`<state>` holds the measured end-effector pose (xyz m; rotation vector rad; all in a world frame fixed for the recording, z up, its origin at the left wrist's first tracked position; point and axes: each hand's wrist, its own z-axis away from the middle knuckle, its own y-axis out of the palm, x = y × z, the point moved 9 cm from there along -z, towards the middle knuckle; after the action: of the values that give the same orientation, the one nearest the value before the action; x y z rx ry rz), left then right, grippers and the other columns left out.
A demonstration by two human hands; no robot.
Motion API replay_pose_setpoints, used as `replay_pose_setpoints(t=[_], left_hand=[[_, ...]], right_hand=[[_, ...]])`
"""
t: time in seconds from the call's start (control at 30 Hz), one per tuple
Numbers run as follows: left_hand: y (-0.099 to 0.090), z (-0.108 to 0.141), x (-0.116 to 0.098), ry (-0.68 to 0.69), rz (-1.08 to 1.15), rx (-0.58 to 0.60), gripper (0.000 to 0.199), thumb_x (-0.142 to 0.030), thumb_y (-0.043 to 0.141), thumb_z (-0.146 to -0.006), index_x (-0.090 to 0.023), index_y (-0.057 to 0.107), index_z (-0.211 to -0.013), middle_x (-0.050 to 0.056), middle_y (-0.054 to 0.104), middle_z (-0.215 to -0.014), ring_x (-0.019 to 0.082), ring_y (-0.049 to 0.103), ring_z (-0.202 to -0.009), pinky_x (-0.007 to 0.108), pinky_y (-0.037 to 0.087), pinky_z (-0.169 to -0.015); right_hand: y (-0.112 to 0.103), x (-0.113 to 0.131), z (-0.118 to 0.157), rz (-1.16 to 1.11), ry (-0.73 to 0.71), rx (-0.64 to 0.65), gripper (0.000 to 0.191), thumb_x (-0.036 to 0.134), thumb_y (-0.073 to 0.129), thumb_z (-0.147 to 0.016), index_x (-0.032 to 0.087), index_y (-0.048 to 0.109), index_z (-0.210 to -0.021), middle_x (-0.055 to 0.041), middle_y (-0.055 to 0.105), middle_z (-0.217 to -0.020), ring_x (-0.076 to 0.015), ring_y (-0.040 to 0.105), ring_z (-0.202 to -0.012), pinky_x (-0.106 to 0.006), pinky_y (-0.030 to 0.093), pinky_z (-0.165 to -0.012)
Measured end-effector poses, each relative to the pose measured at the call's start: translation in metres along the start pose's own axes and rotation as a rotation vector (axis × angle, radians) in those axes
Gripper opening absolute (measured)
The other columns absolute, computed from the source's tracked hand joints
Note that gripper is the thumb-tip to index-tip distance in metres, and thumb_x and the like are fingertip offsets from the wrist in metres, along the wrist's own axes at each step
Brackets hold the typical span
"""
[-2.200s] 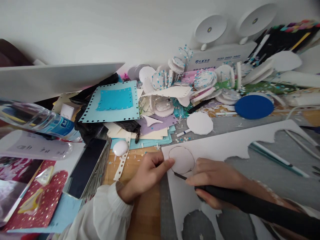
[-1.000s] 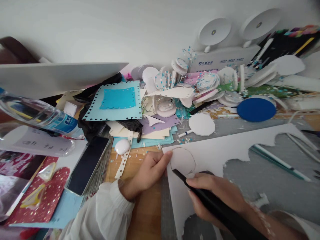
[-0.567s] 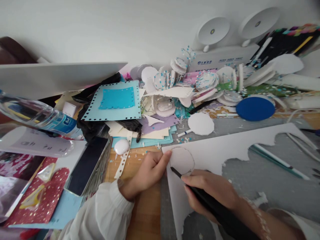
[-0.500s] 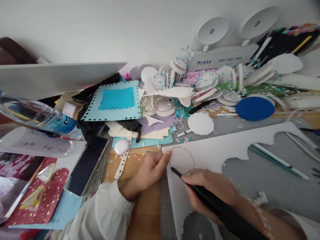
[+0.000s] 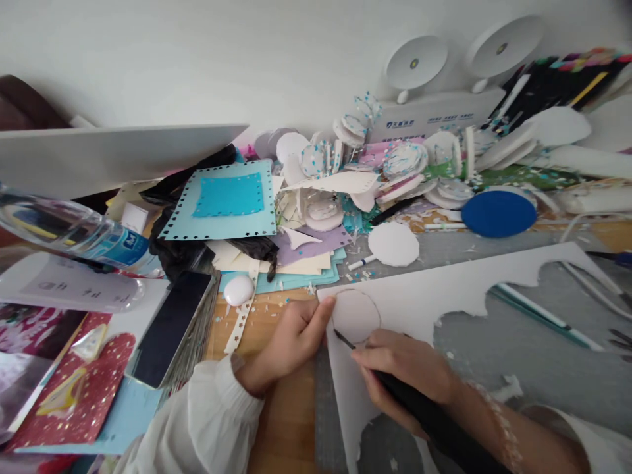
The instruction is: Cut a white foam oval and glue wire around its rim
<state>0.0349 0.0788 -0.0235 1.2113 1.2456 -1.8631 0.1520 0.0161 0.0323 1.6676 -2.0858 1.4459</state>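
A white foam sheet [image 5: 409,293] with scalloped cut-outs along its inner edges lies on a grey cutting mat [image 5: 488,375]. Near its upper left corner is a thin dark outline of a circle. My left hand [image 5: 299,336] is closed on the sheet's left edge, thumb on top beside the circle. In my right hand [image 5: 409,368] is a thick black cutting pen [image 5: 424,408], gripped like a pencil. Its thin tip touches the sheet at the circle's lower left, close to my left thumb.
A white disc [image 5: 394,243], a blue disc [image 5: 498,214] and a heap of decorated foam rounds [image 5: 412,158] lie behind the sheet. To the left are a phone [image 5: 172,329], a water bottle [image 5: 69,227] and turquoise paper [image 5: 224,227]. Another pen [image 5: 548,316] lies right.
My right hand has shifted slightly left, and more of the pen's thin tip shows near the circle's lower left. My left hand keeps its hold. The whole view has drifted a little.
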Motion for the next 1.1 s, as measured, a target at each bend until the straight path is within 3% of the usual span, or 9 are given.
replay_pose_setpoints(t=[0.17,0.33,0.5,0.77,0.93,1.1], left_hand=[[0.002,0.001,-0.001,-0.005,-0.009,0.025,0.062,-0.061,0.033,-0.096,-0.020,0.046,-0.051,-0.003,0.047,-0.048,0.011,0.045,-0.048,0.025,0.037,-0.054],[0.002,0.000,0.000,-0.007,-0.003,0.027,0.062,-0.062,0.032,-0.096,-0.020,0.045,-0.052,-0.003,0.048,-0.048,0.010,0.044,-0.048,0.025,0.037,-0.053],[0.002,0.000,0.000,-0.003,0.000,0.030,0.061,-0.059,0.033,-0.096,-0.020,0.046,-0.051,-0.003,0.046,-0.048,0.010,0.044,-0.048,0.024,0.037,-0.054],[0.001,0.000,-0.001,-0.001,-0.004,0.020,0.059,-0.057,0.034,-0.097,-0.020,0.044,-0.052,-0.003,0.046,-0.049,0.010,0.043,-0.048,0.025,0.036,-0.053],[0.003,0.001,0.001,0.002,0.007,0.042,0.057,-0.055,0.034,-0.097,-0.020,0.044,-0.053,-0.004,0.046,-0.049,0.010,0.043,-0.048,0.024,0.035,-0.052],[0.002,0.001,0.001,-0.004,0.017,0.041,0.058,-0.053,0.032,-0.098,-0.020,0.044,-0.052,-0.004,0.046,-0.049,0.010,0.043,-0.048,0.024,0.037,-0.054]], right_hand=[[-0.007,0.000,-0.002,-0.105,-0.021,-0.011,0.016,0.013,0.045,-0.085,0.021,0.056,-0.094,0.0000,0.056,-0.063,-0.0143,0.055,-0.055,-0.026,0.044,-0.050],[-0.004,-0.005,-0.001,-0.159,-0.050,0.059,0.020,0.009,0.047,-0.083,0.022,0.055,-0.097,0.0010,0.057,-0.068,-0.0137,0.052,-0.060,-0.026,0.042,-0.055],[-0.002,-0.009,0.001,-0.221,-0.087,0.270,0.028,0.003,0.050,-0.083,0.022,0.054,-0.102,0.0016,0.054,-0.072,-0.0139,0.053,-0.069,-0.026,0.043,-0.063],[-0.004,-0.021,0.005,-0.286,0.003,0.384,0.027,0.003,0.051,-0.088,0.023,0.060,-0.104,0.0007,0.052,-0.078,-0.0126,0.052,-0.074,-0.024,0.042,-0.066],[-0.005,-0.023,0.001,-0.324,0.002,0.457,0.018,0.017,0.049,-0.098,0.022,0.066,-0.102,-0.0014,0.053,-0.076,-0.0136,0.053,-0.074,-0.024,0.042,-0.067],[-0.012,-0.034,-0.002,-0.264,0.029,0.498,0.026,0.028,0.044,-0.101,0.021,0.068,-0.093,-0.0034,0.052,-0.072,-0.0162,0.051,-0.074,-0.027,0.039,-0.069]])
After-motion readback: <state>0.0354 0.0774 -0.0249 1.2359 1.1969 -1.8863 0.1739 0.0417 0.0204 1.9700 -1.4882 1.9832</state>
